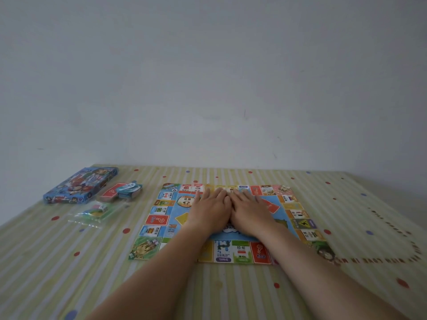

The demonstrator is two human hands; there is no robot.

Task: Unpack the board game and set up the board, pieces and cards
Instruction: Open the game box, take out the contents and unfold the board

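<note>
Head camera: left hand (209,209) and right hand (250,211) lie flat, fingers straight, gripping nothing, on the spread game board (240,252). Game box (80,185), card stack (120,194) and bagged pieces (94,212) lie left of it.

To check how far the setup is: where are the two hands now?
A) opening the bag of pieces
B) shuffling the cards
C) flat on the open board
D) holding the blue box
C: the left hand and the right hand lie side by side, fingers straight, on the unfolded board.
</note>
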